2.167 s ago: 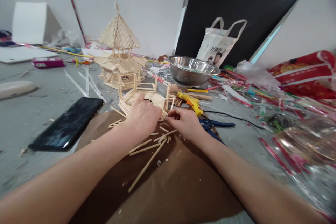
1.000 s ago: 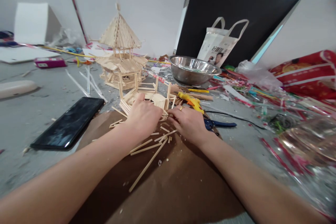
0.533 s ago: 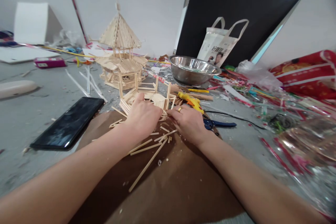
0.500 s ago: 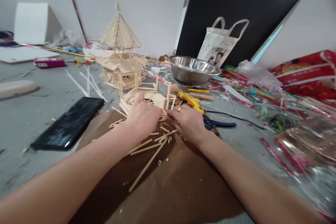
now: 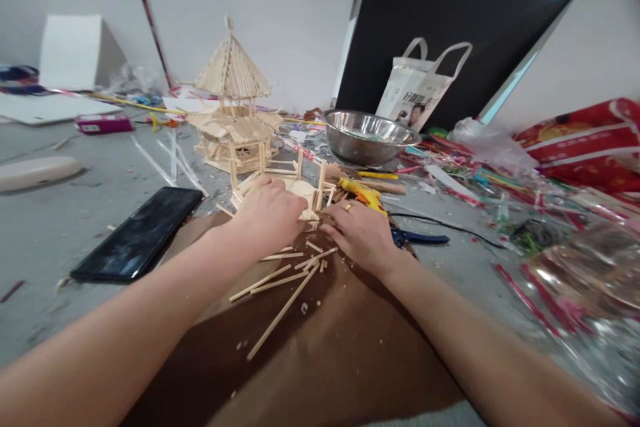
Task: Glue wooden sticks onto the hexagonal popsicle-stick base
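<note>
A low frame of light wooden sticks (image 5: 300,188) with several upright posts lies in front of me. My left hand (image 5: 273,213) reaches over its near left side, fingers bent down and closed on its near edge; the fingertips are partly hidden. At the near right corner is my right hand (image 5: 363,233), wearing a ring. Its thumb and index finger are slightly apart beside the frame, and nothing shows between them. Loose wooden sticks (image 5: 283,313) are scattered on the brown sheet (image 5: 320,373) below both hands.
Behind the frame stands a stick pavilion (image 5: 233,73) with a pointed roof. A phone (image 5: 140,233) lies left. Beyond my right hand are a yellow glue gun (image 5: 363,193), blue-handled pliers (image 5: 425,238) and a metal bowl (image 5: 370,140). Plastic scraps (image 5: 500,180) cover the right.
My right thumb has parted from the index finger and drawn slightly back from the frame. My left hand stays at the near edge, its thumb side lower. The view has shifted slightly.
</note>
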The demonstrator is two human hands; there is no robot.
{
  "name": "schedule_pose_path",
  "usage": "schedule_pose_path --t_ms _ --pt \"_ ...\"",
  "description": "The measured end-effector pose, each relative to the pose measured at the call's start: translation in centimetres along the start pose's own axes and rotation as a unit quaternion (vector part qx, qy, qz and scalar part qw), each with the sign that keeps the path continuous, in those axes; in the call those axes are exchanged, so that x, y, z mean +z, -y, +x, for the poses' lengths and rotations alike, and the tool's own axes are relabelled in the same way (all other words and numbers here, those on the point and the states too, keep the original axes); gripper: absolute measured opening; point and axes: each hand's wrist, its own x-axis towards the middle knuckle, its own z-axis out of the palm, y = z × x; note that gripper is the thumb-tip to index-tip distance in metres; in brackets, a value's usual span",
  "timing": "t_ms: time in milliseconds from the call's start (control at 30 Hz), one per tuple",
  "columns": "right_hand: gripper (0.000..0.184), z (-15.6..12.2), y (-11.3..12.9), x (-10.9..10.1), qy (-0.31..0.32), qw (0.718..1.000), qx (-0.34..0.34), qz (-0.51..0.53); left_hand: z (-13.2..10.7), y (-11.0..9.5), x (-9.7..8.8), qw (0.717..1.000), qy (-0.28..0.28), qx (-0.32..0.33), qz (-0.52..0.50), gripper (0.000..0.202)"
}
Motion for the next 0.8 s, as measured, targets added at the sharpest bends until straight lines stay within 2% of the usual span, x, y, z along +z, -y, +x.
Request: schedule_pose_path --t_ms 133,267,367,433,533,633,800 --pt "0.019 -0.2 -0.3 -0.1 -0.01 0.998 0.049 0.027 -0.2 2.0 -2.3 0.996 -0.066 -0.026 -0.059 0.031" --pt "0.018 0.0 -0.6 -0.6 -0.004 0.996 0.072 0.059 -1.8 4.3 -3.1 0.982 -0.109 -0.126 -0.091 0.029" --pt "0.018 0.3 -0.7 -1.3 0.009 0.995 0.073 0.065 -3.7 5.4 -1.8 0.968 -0.117 -0.193 -0.106 0.03" --pt "0.019 0.4 -0.7 -1.7 0.02 0.995 0.075 0.069 -4.8 5.6 -0.6 0.965 -0.096 -0.214 -0.115 0.032" --pt "0.018 0.0 -0.1 -2.0 0.027 0.992 0.086 0.092 -6.0 5.2 0.9 0.969 -0.071 -0.2 -0.126 0.036" --pt "0.017 -0.6 0.8 -1.5 0.008 0.983 0.103 0.155 -6.5 4.4 1.9 0.969 -0.053 -0.189 -0.15 0.039" --pt "0.02 -0.8 1.9 -0.2 -0.031 0.944 0.168 0.282 -6.7 3.2 2.7 0.968 -0.037 -0.173 -0.178 0.048"
